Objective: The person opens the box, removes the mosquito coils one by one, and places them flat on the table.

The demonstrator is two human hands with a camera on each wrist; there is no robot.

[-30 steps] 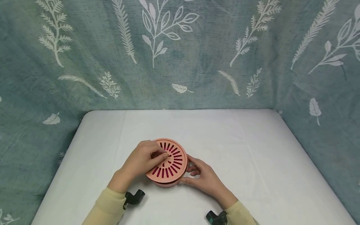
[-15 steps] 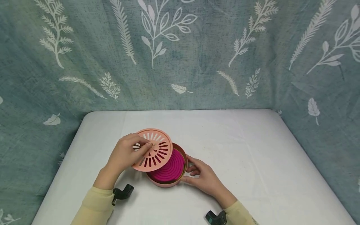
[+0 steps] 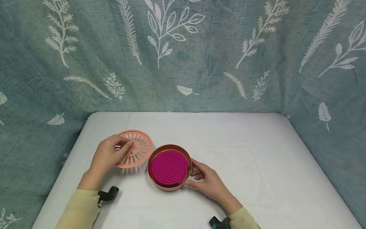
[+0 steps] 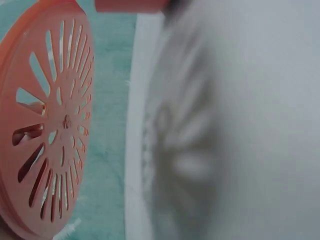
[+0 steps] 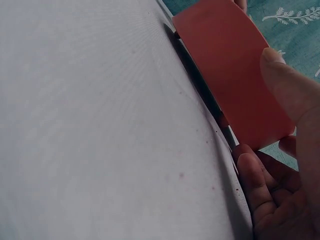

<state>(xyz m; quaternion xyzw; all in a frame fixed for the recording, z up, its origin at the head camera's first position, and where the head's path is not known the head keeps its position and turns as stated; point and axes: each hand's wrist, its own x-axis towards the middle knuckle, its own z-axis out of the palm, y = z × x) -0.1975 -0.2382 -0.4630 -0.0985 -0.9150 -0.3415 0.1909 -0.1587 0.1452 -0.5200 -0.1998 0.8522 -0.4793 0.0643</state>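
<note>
Left grip (image 3: 105, 153) pinches slotted lid (image 3: 138, 147) above counter (image 3: 243, 156); right grip (image 3: 210, 180) holds round box (image 3: 167, 189) at right; magenta coil (image 3: 169, 168) inside.

Head view: medium-bright, soft light, seemingly from above; tabletop (image 3: 257, 165) reads pale grey, curtain (image 3: 208, 82) darkens toward the left edge. Slotted lid (image 3: 137, 148) casts a soft striped shadow on the cloth. Left wrist: lid reasonably crisp, its shadow large and smeared, cloth out of focus, red shape at top edge soft. Right wrist: dimmer, cool cast; round container (image 5: 230, 75) wall shaded, dark shadow band along its base, right hand (image 5: 310, 150) has murky lower fingers.
</note>
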